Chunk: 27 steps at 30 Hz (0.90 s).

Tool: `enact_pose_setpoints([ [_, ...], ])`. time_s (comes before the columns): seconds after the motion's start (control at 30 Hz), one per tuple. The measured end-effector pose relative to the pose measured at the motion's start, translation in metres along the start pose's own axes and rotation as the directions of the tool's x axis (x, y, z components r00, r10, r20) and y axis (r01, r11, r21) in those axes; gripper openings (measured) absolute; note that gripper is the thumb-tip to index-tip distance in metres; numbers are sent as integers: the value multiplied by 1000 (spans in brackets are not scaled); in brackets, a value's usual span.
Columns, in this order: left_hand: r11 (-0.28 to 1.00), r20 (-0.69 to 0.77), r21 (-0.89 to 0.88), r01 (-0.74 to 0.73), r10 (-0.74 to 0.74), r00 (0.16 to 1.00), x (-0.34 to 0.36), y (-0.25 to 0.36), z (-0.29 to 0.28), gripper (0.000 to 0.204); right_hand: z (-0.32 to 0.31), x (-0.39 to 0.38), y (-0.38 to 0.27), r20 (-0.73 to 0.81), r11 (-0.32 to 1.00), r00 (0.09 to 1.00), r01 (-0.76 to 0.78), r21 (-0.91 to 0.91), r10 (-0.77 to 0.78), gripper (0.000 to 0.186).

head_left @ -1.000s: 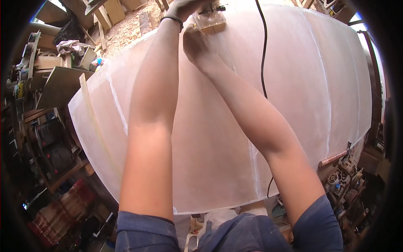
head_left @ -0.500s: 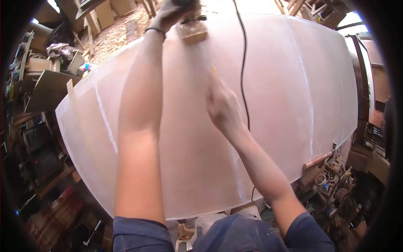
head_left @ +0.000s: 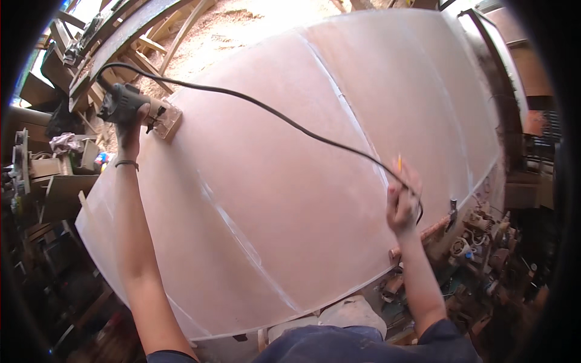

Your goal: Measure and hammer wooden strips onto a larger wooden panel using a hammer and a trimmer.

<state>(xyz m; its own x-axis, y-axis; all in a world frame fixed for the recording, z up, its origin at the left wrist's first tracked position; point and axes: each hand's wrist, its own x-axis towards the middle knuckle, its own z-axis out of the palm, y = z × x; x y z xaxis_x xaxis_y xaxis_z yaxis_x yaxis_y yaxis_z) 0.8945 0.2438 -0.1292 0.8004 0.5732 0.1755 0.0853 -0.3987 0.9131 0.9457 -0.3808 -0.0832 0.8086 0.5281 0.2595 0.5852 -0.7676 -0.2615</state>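
My left hand [head_left: 128,130] is wrapped round a trim router [head_left: 128,104] with a dark body and a clear, box-like base. The router is tilted on its side near the far left edge of a large, pale pinkish panel [head_left: 290,181]. From its rear end a black cord [head_left: 260,106] arcs across the panel to my right hand [head_left: 404,202]. That hand, somewhat blurred, is closed above the panel's right part, with a thin orange pencil [head_left: 399,162] sticking up from the fingers. The cord crosses these fingers; whether they grip it, I cannot tell.
Whitish seam lines [head_left: 242,242] run over the panel. A clamp [head_left: 452,215] sits at its near right edge, beside cluttered machine parts [head_left: 478,236]. Wood shavings [head_left: 230,33] cover the floor beyond, with timber pieces [head_left: 181,36] at the far left.
My left hand has carried the router from the far middle to the left. My right hand has moved right and nearer, and the cord now stretches across the panel. The view has turned.
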Motion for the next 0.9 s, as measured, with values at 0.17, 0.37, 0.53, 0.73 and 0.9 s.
enact_pose_setpoints([
  [0.17,963,-89,260,65,-44,995,15,43,37,63,63,121,123,-213,980,977,69,187,-28,39],
  [0.37,966,3,-237,-105,109,994,63,102,219,49,106,164,219,-212,971,977,65,229,-15,36],
  [0.53,961,13,-260,-90,97,995,122,140,331,31,107,166,229,-211,965,978,62,256,-7,34],
  [0.73,913,144,-407,-2,66,987,131,142,366,28,107,168,230,-164,964,986,68,255,-27,32],
  [0.9,907,249,-416,57,53,967,137,142,369,26,107,172,229,-190,963,982,75,257,-26,29],
])
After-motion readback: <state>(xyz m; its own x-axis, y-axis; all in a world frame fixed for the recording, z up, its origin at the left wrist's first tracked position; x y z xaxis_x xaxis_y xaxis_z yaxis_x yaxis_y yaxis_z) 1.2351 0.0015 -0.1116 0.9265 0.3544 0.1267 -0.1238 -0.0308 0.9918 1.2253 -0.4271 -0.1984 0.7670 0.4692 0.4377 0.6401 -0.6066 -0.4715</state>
